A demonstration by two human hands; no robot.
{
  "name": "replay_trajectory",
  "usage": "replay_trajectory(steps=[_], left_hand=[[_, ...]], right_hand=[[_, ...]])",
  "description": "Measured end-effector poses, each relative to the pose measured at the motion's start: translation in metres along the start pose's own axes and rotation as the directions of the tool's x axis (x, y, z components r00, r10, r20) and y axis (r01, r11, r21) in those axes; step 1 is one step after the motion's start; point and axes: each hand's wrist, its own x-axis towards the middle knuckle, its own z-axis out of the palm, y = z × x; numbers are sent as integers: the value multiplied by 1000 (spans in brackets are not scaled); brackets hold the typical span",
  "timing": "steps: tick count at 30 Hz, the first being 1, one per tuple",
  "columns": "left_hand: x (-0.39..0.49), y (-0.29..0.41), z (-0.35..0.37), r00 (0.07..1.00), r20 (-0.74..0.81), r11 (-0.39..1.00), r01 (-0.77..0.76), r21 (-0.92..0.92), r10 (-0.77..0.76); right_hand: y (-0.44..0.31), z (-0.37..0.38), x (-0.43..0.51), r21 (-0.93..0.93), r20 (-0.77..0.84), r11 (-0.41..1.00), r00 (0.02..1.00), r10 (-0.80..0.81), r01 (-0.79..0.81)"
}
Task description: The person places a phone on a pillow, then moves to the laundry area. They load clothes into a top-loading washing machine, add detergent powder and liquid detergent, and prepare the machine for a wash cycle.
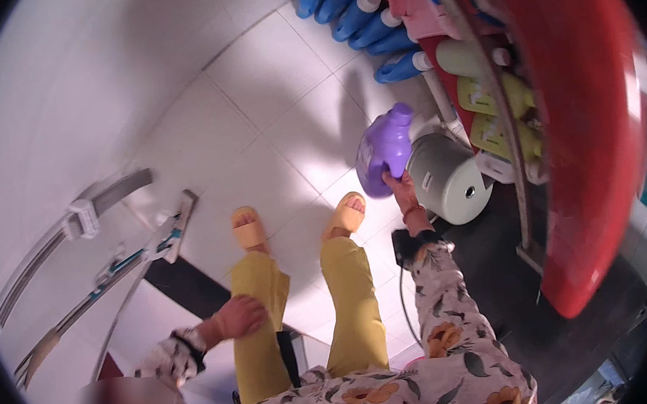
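My right hand (403, 190) grips a purple plastic bottle (385, 147) low on its body, thumb in front. The bottle is tilted, with its capped neck up and to the right, and looks held above the tiled floor. Close beside that hand lies a grey cylinder with a pale end (448, 179), which has a small round fitting. My left hand (242, 316) rests on one leg of the yellow trousers (258, 346). No object shows in it, and its blurred fingers are partly hidden by their curl.
Blue bottles with white caps (356, 17) stand in a row at the upper right. Yellow-green bottles (490, 98) sit behind a curved rail, next to a glossy red curved panel (587, 121). Flat mops (171, 238) lean at the left. A dark surface (491, 268) lies at the right.
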Motion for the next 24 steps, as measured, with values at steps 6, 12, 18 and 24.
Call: replay_trajectory(steps=[6,12,18,24], left_hand=[[72,98,-173,913,-405,870,153,469,57],[156,312,-266,963,-120,911,-182,371,241],[191,406,-259,885,70,860,-464,212,460],[168,483,-251,969,194,986,-162,45,150]], right_hand=[[-125,-28,-216,33,491,999,871,-6,-11],[-243,-142,-407,-223,460,894,850,-255,388],[-273,-202,-541,-129,219,940,934,-283,315],[-297,-166,-684,-752,-149,588,792,-592,298]])
